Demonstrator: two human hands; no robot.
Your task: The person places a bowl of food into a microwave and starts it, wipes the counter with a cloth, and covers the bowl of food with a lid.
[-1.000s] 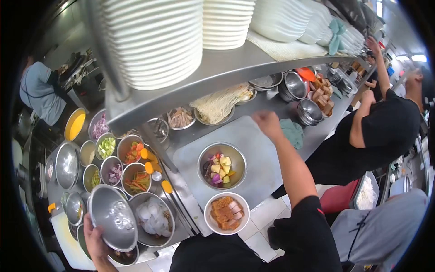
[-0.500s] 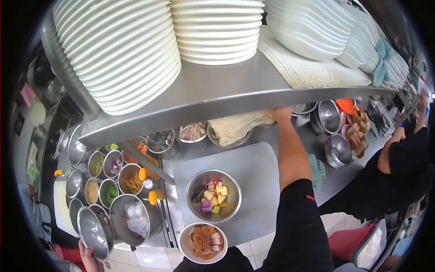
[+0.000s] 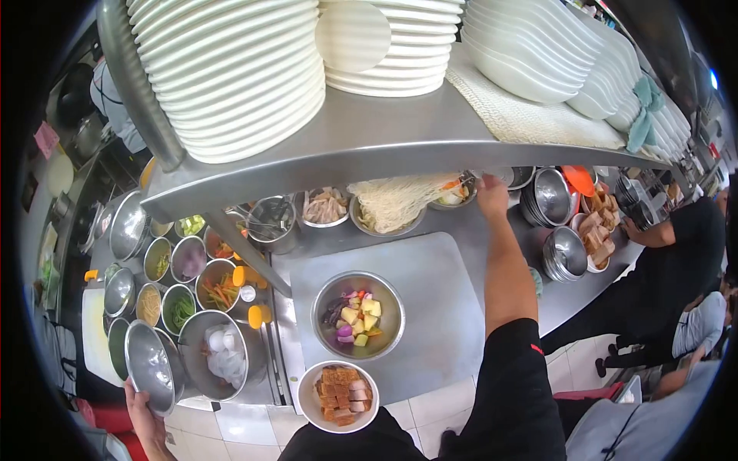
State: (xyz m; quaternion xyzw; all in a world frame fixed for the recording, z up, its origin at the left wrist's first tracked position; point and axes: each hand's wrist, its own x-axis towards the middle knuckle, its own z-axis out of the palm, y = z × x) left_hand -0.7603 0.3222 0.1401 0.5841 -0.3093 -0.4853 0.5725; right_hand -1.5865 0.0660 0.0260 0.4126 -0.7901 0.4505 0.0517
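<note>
My left hand [image 3: 141, 412] grips the rim of a steel bowl [image 3: 151, 367], tilted at the lower left beside the prep bowls. Under the shelf, my right hand [image 3: 491, 194] reaches to the back of the counter, its fingers closed at something clear and pale that I cannot make out. Just left of it are a bowl of mixed vegetables [image 3: 453, 197] and a bowl of noodles [image 3: 387, 207]. On the cutting board [image 3: 440, 307] stands a steel bowl of cut fruit and purple onion [image 3: 358, 315]. A white bowl of sliced crispy meat [image 3: 339, 396] sits at the board's near edge.
A steel shelf [image 3: 400, 157] with stacked white dishes [image 3: 238, 84] overhangs the counter. Its post [image 3: 244, 253] slants down beside the board. Prep bowls [image 3: 179, 307] crowd the left; steel bowls [image 3: 565, 253] stand right. A co-worker in black [image 3: 653, 269] is at the counter's right.
My right hand has gone from above the board to the back of the counter under the shelf. My left hand still holds the steel bowl, now lower left. The view has shifted.
</note>
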